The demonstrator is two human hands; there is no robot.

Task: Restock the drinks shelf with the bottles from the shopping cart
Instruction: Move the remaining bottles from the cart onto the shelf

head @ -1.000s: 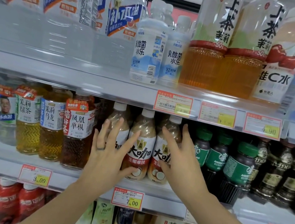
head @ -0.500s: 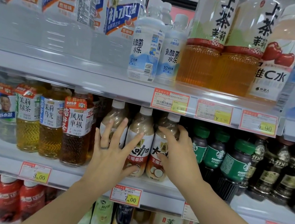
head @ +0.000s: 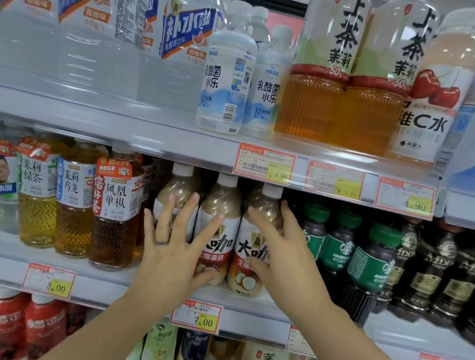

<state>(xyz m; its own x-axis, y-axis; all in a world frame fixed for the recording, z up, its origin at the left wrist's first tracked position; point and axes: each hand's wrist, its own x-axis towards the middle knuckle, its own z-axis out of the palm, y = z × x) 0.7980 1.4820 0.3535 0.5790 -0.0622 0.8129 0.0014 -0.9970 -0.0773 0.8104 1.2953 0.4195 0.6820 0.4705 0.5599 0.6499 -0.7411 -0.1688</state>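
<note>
You face a drinks shelf (head: 104,278). On its middle tier, three upright coffee bottles (head: 216,227) with white caps stand side by side, tea bottles (head: 116,209) to their left, dark green-capped bottles (head: 369,260) to their right. Your left hand (head: 174,251), fingers spread, lies flat over the left two. Your right hand (head: 287,252), open, cups the rightmost bottle's right side and is nearer it. Neither hand grips anything.
</note>
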